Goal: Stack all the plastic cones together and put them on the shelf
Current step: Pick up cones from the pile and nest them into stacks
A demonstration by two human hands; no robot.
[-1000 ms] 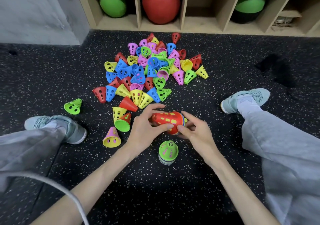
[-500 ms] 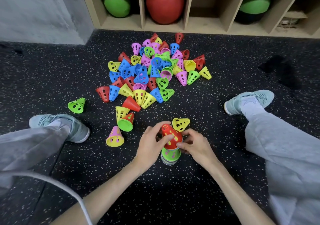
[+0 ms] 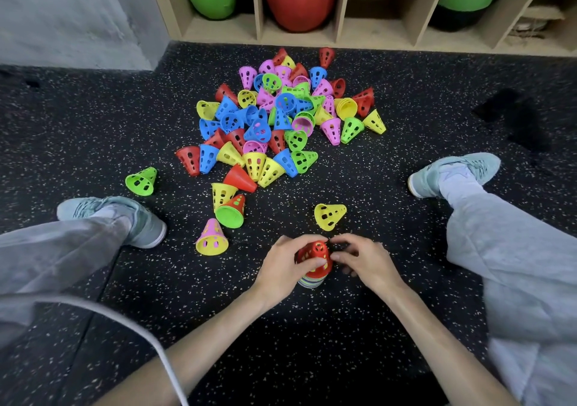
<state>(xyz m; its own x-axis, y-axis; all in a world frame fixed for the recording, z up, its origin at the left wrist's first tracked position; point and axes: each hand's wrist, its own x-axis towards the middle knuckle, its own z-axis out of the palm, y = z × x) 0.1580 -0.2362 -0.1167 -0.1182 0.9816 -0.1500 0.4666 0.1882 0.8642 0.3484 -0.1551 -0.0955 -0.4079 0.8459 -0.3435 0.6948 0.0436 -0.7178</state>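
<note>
1. Head view: your left hand (image 3: 282,265) grips the red cone (image 3: 315,257) at the top of the stack (image 3: 311,281), with the thumb across its near face and the fingers curled round its far side.
2. Your right hand (image 3: 363,260) meets the same red cone from 3 o'clock; its fingers are curled and pinch the cone's side and tip.
3. The stack stands upright on the black speckled floor (image 3: 406,109), between your two legs; striped rims of lower cones show beneath the red one.
4. A single yellow cone (image 3: 329,216) lies on its side just beyond the stack, at 12 o'clock.
5. The loose pile of cones (image 3: 274,118) lies farther off at 12 o'clock, near the wooden shelf (image 3: 343,36).
6. A green cone (image 3: 142,181) lies apart at 10 o'clock from the stack.
</note>
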